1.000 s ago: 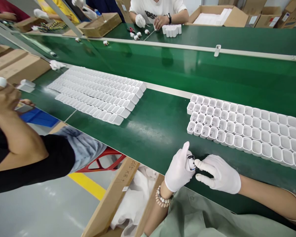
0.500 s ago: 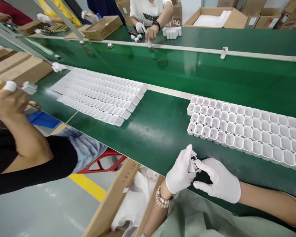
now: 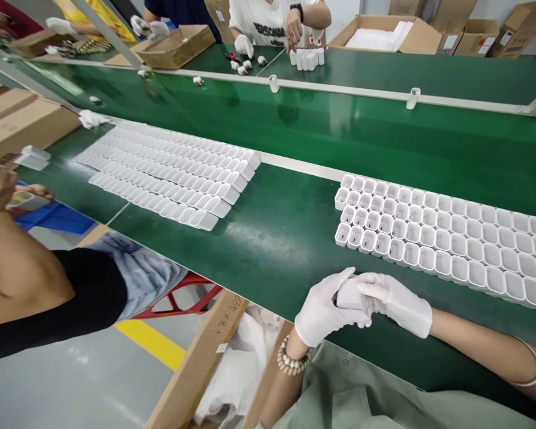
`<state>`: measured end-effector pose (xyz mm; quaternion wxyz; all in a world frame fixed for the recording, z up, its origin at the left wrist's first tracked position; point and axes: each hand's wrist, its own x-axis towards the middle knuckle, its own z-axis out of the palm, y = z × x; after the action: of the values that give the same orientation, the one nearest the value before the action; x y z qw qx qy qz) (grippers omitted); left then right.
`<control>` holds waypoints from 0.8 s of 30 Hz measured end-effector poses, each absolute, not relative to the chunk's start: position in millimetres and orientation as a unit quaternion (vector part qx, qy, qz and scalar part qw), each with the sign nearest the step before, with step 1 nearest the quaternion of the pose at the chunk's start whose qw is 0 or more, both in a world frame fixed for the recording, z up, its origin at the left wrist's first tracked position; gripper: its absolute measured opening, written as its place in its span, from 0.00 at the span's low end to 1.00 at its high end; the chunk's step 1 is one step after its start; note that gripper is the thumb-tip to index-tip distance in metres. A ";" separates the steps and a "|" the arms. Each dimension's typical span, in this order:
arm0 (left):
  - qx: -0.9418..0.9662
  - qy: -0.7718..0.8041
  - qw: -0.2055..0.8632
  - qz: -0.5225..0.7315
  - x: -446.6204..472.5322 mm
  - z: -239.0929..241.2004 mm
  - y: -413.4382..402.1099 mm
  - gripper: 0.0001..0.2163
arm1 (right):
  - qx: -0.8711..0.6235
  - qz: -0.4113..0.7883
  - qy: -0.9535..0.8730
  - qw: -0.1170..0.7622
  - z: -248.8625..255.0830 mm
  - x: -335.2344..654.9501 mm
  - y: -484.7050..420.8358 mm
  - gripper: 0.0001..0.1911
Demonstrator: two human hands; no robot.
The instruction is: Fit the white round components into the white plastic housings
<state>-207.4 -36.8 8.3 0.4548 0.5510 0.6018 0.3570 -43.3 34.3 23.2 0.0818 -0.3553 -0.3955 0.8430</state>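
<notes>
A white case [image 3: 351,294] sits between both gloved hands at the lower right of the frame, partly hidden by them. The left hand [image 3: 322,311] has its fingers curled around one side; the right hand [image 3: 401,302] has its fingers bent over the other, both closed on the case. Just beyond, rows of open cups [image 3: 438,238] fill the right of the green surface [image 3: 277,262], blocking the way there. Another block of cups [image 3: 174,173] covers the left. A cardboard box [image 3: 196,363] with white cloth stands at bottom centre, near a red stool [image 3: 183,295]. A co-worker's arm [image 3: 22,262] crosses the left edge.
</notes>
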 end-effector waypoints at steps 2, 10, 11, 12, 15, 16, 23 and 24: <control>0.547 0.602 0.467 0.348 -206.8 8.3 -35.7 0.40 | -0.358 0.850 -0.382 0.067 22.4 -45.3 34.2 0.21; 0.448 0.569 0.557 0.406 -204.0 12.4 -32.6 0.36 | -0.360 0.878 -0.309 0.062 35.1 -42.5 46.3 0.19; 0.445 0.574 0.554 0.407 -202.7 12.7 -32.0 0.36 | -0.356 0.882 -0.304 0.059 36.1 -41.7 47.7 0.19; 0.447 0.578 0.547 0.409 -201.4 12.3 -31.4 0.36 | -0.352 0.885 -0.300 0.056 36.7 -41.1 48.7 0.20; 0.456 0.600 0.513 0.410 -196.7 7.9 -30.7 0.37 | -0.341 0.891 -0.295 0.052 36.9 -40.2 49.8 0.21; 0.458 0.612 0.499 0.408 -195.1 6.0 -30.6 0.36 | -0.338 0.892 -0.294 0.055 36.8 -40.1 49.8 0.21; 0.476 0.665 0.459 0.348 -190.7 9.5 -25.2 0.30 | -0.333 0.895 -0.291 0.062 33.6 -38.0 49.2 0.21; 0.482 0.667 0.464 0.329 -191.2 12.9 -23.8 0.30 | -0.330 0.896 -0.291 0.062 32.9 -37.4 49.1 0.21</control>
<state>-191.2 -23.8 12.9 0.4636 0.4816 0.6669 0.3293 -37.4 49.1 32.9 0.0623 -0.3304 -0.2912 0.8956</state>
